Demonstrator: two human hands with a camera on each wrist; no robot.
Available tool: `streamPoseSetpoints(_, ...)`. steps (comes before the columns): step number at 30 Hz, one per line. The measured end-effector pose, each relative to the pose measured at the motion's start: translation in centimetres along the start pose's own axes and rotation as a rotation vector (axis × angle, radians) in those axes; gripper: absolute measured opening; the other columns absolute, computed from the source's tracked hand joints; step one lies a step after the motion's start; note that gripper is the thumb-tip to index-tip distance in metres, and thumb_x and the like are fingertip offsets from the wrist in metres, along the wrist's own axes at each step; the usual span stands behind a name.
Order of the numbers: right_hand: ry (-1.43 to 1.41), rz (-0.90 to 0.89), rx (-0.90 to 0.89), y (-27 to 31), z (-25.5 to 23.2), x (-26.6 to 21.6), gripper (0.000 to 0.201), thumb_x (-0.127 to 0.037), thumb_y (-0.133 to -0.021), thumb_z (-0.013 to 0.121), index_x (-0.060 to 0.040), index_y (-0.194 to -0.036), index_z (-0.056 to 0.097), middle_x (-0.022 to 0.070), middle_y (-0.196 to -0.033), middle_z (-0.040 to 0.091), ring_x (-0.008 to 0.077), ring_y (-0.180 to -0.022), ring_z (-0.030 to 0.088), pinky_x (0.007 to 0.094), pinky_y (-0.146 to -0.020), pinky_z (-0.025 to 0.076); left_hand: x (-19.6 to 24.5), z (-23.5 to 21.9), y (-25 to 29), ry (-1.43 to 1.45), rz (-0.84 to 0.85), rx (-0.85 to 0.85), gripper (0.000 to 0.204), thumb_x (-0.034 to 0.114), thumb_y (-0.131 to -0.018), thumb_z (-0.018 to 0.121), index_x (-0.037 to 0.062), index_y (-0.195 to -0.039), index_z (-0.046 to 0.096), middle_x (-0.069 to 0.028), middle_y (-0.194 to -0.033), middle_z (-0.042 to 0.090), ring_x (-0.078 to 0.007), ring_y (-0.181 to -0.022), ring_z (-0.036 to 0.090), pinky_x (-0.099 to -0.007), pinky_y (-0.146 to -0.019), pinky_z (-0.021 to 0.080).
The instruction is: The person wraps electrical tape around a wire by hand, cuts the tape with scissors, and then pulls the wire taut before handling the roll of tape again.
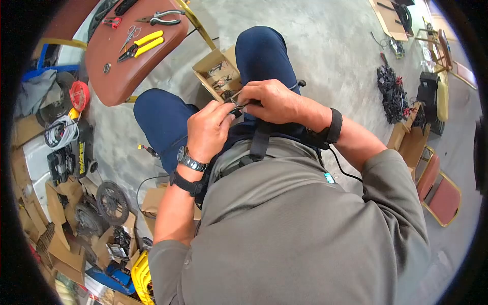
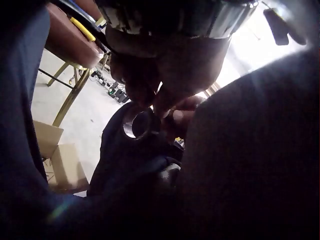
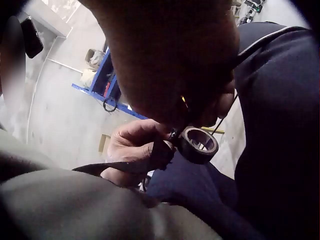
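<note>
Both hands meet above the person's lap. My left hand [image 1: 207, 131], wearing a metal watch, pinches a dark cable [image 3: 173, 134] between thumb and fingers. Fingertip to fingertip with it, my right hand [image 1: 272, 102] has its fingers curled at a roll of black tape [image 3: 199, 146]. The roll's open core shows below the right fingers in the right wrist view; the left wrist view has the same roll of tape [image 2: 137, 125] in shadow. A thin wire [image 3: 229, 111] runs past the right fingers. Much of the grip is hidden by the hands themselves.
An open cardboard box [image 1: 216, 71] with small wired parts stands by the knees. On a brown chair seat [image 1: 109, 84] lie yellow-handled wire strippers [image 1: 142, 47], pliers [image 1: 161, 18], scissors [image 1: 131, 36] and a small ring [image 1: 107, 67]. Wheels, boxes and cables crowd the left floor; a black cable heap [image 1: 391, 94] lies right.
</note>
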State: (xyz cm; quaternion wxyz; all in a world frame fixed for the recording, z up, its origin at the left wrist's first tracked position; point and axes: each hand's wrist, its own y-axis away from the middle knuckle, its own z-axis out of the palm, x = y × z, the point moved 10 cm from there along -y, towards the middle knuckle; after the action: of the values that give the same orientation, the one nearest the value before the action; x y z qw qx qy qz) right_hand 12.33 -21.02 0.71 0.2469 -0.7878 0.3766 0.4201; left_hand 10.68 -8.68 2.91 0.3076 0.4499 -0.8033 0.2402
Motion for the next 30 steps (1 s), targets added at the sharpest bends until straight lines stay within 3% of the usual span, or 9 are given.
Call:
streamPoseSetpoints(2, -0.043, 0.054, 0.003, 0.2, 0.2, 0.4, 0.019, -0.007, -0.082, 0.071, -0.0055, -0.100, 0.069, 0.0167, -0.092, 0.068, 0.0406, -0.089, 0.067, 0.0472, -0.078, 0.055, -0.1, 0.1, 0.0, -0.006, 0.008, 0.009, 0.022, 0.006, -0.081, 0.075, 0.0076, -0.104, 0.073, -0.0097, -0.090, 0.067, -0.0317, -0.077, 0.068, -0.0393, -0.065, 0.054)
streamPoseSetpoints(8, -0.020, -0.010, 0.051, 0.7, -0.2, -0.1, 0.026, -0.005, -0.082, 0.071, -0.0081, -0.108, 0.070, 0.0150, -0.095, 0.069, 0.0397, -0.090, 0.068, 0.0466, -0.076, 0.056, 0.1, 0.0, -0.2, -0.012, 0.018, 0.009, 0.021, 0.005, -0.082, 0.075, 0.0064, -0.102, 0.073, -0.0095, -0.090, 0.067, -0.0313, -0.075, 0.068, -0.0384, -0.064, 0.054)
streamPoseSetpoints(20, 0.101, -0.146, 0.141, 1.2, -0.1, -0.5, 0.017, -0.006, -0.080, 0.073, -0.0093, -0.097, 0.072, 0.0116, -0.088, 0.066, 0.0361, -0.082, 0.068, 0.0445, -0.070, 0.056, 0.4, -0.1, -0.4, -0.024, 0.031, 0.024, 0.019, 0.002, -0.081, 0.075, 0.0055, -0.100, 0.074, -0.0094, -0.087, 0.068, -0.0308, -0.073, 0.069, -0.0373, -0.062, 0.054)
streamPoseSetpoints(23, 0.114, -0.171, 0.165, 1.2, -0.1, -0.7, 0.014, -0.006, -0.079, 0.072, -0.0097, -0.093, 0.072, 0.0104, -0.087, 0.066, 0.0346, -0.082, 0.068, 0.0438, -0.069, 0.056, 0.2, 0.3, -0.4, 0.007, 0.009, -0.033, 0.020, -0.003, -0.082, 0.072, 0.0011, -0.102, 0.073, -0.0138, -0.089, 0.069, -0.0301, -0.077, 0.069, -0.0347, -0.068, 0.054)
streamPoseSetpoints(30, 0.091, -0.114, 0.163, 0.8, -0.2, -0.4, 0.007, -0.009, -0.083, 0.070, -0.0083, -0.090, 0.072, 0.0107, -0.085, 0.066, 0.0341, -0.084, 0.069, 0.0432, -0.071, 0.056, -0.8, 0.4, -0.3, 0.062, -0.056, -0.020, 0.018, -0.002, -0.083, 0.073, 0.0004, -0.102, 0.073, -0.0145, -0.090, 0.069, -0.0299, -0.077, 0.070, -0.0348, -0.069, 0.055)
